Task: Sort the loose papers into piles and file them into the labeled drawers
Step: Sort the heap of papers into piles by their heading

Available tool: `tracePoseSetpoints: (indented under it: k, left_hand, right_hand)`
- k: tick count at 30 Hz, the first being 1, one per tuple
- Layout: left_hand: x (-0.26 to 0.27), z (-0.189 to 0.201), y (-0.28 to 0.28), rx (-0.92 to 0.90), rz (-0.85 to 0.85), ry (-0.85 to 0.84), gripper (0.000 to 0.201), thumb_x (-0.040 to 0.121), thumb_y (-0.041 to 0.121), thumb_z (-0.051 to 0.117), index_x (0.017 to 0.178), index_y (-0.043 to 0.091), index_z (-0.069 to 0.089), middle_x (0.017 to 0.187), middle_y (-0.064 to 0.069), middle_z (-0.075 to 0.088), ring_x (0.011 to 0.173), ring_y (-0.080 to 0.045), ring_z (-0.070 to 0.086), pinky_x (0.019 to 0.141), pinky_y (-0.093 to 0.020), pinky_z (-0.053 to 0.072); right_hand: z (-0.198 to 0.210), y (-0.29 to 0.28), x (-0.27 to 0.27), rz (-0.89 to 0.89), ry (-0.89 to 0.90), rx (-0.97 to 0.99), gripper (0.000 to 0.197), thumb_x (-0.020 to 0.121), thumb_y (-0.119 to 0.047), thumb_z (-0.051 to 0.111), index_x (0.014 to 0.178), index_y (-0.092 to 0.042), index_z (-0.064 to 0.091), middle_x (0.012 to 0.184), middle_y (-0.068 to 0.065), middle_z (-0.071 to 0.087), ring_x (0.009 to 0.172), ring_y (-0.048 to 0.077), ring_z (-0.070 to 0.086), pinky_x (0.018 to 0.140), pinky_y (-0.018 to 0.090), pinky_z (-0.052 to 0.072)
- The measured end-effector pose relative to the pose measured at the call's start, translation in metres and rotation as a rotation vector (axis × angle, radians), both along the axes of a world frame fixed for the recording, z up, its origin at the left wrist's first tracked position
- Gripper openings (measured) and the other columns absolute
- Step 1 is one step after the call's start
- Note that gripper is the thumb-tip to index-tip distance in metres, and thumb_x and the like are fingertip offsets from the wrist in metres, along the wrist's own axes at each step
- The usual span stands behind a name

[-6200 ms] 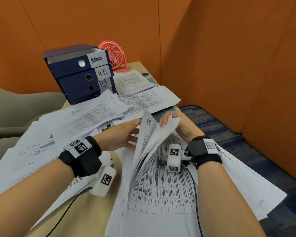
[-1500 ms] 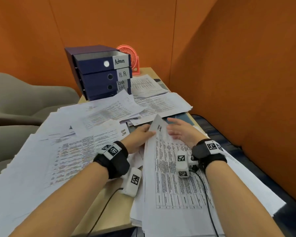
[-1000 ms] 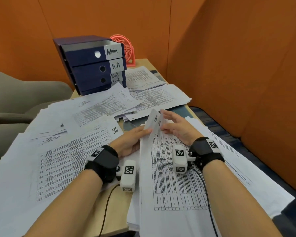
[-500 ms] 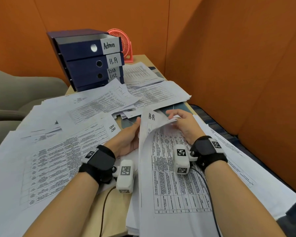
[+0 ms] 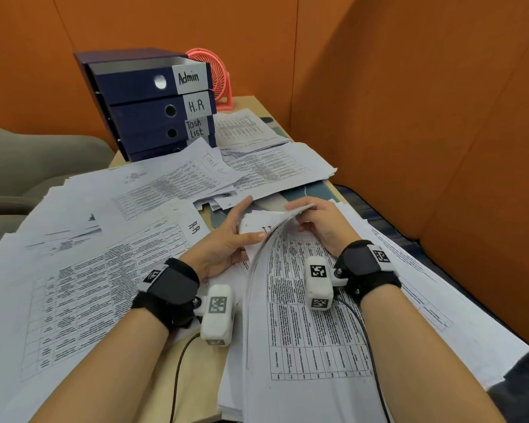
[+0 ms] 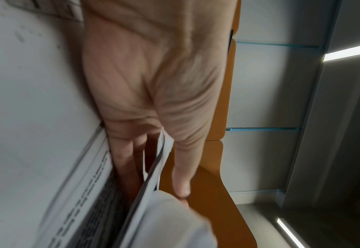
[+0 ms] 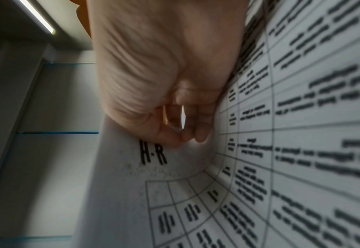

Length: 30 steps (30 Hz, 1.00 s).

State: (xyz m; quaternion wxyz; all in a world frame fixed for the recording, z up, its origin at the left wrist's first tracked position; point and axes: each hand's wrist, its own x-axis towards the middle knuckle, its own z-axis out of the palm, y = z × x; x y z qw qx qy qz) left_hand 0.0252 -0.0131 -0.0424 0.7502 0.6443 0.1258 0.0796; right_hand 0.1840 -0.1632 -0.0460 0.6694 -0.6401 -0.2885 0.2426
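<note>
A thick stack of printed sheets lies in front of me on the desk. My right hand pinches the far edge of the top sheet, marked H.R, and curls it up off the stack. My left hand has its thumb on the sheet below and its fingers under it, so paper edges run between thumb and fingers. The blue drawer unit stands at the back, labelled Admin, H.R and Task List.
An H.R pile lies to the left and a Task List pile behind it. More sheets spread at the back right and along the right edge. A pink fan and orange partitions close the desk in.
My right hand has curled the H.R sheet's far edge higher and towards me. My left hand has slid onto the sheet underneath.
</note>
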Motion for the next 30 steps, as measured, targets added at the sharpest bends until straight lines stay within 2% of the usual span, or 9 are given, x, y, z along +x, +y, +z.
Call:
tracePoseSetpoints:
  k: [3, 6, 11, 15, 17, 21, 25, 27, 30]
  left_hand:
    - [-0.001, -0.001, 0.002, -0.068, 0.082, -0.009, 0.073, 0.083, -0.014, 0.061, 0.138, 0.031, 0.042, 0.117, -0.007, 0.066, 0.091, -0.021, 0.07, 0.067, -0.031, 0.06]
    - [0.001, -0.003, 0.004, -0.034, 0.183, -0.006, 0.054, 0.083, -0.01, 0.065, 0.127, 0.019, 0.054, 0.129, -0.01, 0.056, 0.097, -0.025, 0.067, 0.073, -0.03, 0.06]
    - [0.002, -0.003, 0.005, -0.037, 0.297, -0.049, 0.021, 0.086, -0.001, 0.066, 0.099, 0.012, 0.056, 0.09, -0.006, 0.069, 0.07, -0.012, 0.069, 0.061, -0.023, 0.054]
    - [0.002, -0.004, 0.005, -0.058, 0.219, -0.083, 0.019, 0.086, -0.004, 0.063, 0.098, 0.009, 0.059, 0.088, -0.007, 0.069, 0.07, -0.012, 0.069, 0.064, -0.022, 0.057]
    - [0.001, -0.002, 0.004, -0.102, 0.181, -0.088, 0.025, 0.085, -0.007, 0.062, 0.103, 0.009, 0.056, 0.089, -0.008, 0.07, 0.072, -0.014, 0.069, 0.066, -0.023, 0.058]
    - [0.0, -0.002, -0.001, -0.092, 0.095, -0.06, 0.031, 0.086, -0.006, 0.061, 0.113, 0.006, 0.054, 0.097, -0.006, 0.07, 0.078, -0.015, 0.069, 0.067, -0.024, 0.059]
    - [-0.001, -0.004, 0.003, -0.027, 0.147, -0.048, 0.013, 0.087, -0.004, 0.062, 0.087, 0.008, 0.058, 0.083, -0.008, 0.063, 0.061, -0.009, 0.063, 0.053, -0.016, 0.05]
    - [-0.001, -0.004, 0.001, -0.002, 0.179, -0.033, 0.015, 0.089, -0.001, 0.062, 0.08, 0.009, 0.054, 0.077, -0.007, 0.061, 0.057, -0.009, 0.061, 0.052, -0.016, 0.05]
    - [0.002, -0.008, 0.006, -0.052, 0.225, 0.015, 0.013, 0.093, 0.004, 0.058, 0.082, 0.009, 0.052, 0.077, -0.007, 0.062, 0.059, -0.011, 0.064, 0.057, -0.019, 0.054]
  right_hand:
    - [0.002, 0.001, -0.002, -0.077, 0.065, 0.041, 0.031, 0.061, 0.005, 0.048, 0.047, -0.019, 0.061, 0.067, 0.011, 0.058, 0.072, 0.027, 0.051, 0.063, 0.032, 0.042]
    - [0.004, -0.001, -0.001, -0.152, 0.127, 0.087, 0.031, 0.058, 0.003, 0.041, 0.041, -0.019, 0.055, 0.062, 0.009, 0.057, 0.061, 0.024, 0.052, 0.056, 0.026, 0.043]
    - [-0.005, 0.001, 0.009, -0.138, 0.074, 0.083, 0.041, 0.072, 0.009, 0.045, 0.056, -0.022, 0.064, 0.079, 0.008, 0.065, 0.081, 0.026, 0.057, 0.072, 0.032, 0.044]
    - [-0.007, -0.001, 0.008, 0.003, -0.205, -0.181, 0.026, 0.084, -0.001, 0.063, 0.085, -0.026, 0.069, 0.117, -0.012, 0.06, 0.109, 0.013, 0.058, 0.081, 0.026, 0.047]
    - [-0.006, -0.001, 0.005, 0.041, -0.265, -0.246, 0.02, 0.083, -0.005, 0.071, 0.091, -0.023, 0.068, 0.124, -0.007, 0.061, 0.116, 0.02, 0.058, 0.082, 0.025, 0.049]
    - [0.001, -0.007, 0.001, 0.033, -0.259, -0.252, 0.021, 0.077, -0.012, 0.081, 0.093, -0.019, 0.069, 0.112, -0.007, 0.067, 0.105, 0.016, 0.065, 0.087, 0.031, 0.055]
    - [0.016, -0.003, 0.003, 0.082, -0.63, -0.581, 0.018, 0.085, -0.019, 0.075, 0.1, -0.028, 0.071, 0.105, -0.004, 0.071, 0.096, 0.015, 0.064, 0.081, 0.033, 0.053]
    - [0.03, 0.003, -0.002, 0.021, -0.733, -0.693, 0.015, 0.089, -0.021, 0.065, 0.102, -0.023, 0.073, 0.104, 0.007, 0.072, 0.09, 0.021, 0.067, 0.087, 0.039, 0.054]
    - [0.06, -0.004, 0.002, -0.131, -0.711, -0.605, 0.017, 0.097, -0.021, 0.052, 0.103, -0.01, 0.065, 0.095, 0.011, 0.071, 0.074, 0.022, 0.065, 0.071, 0.02, 0.047]
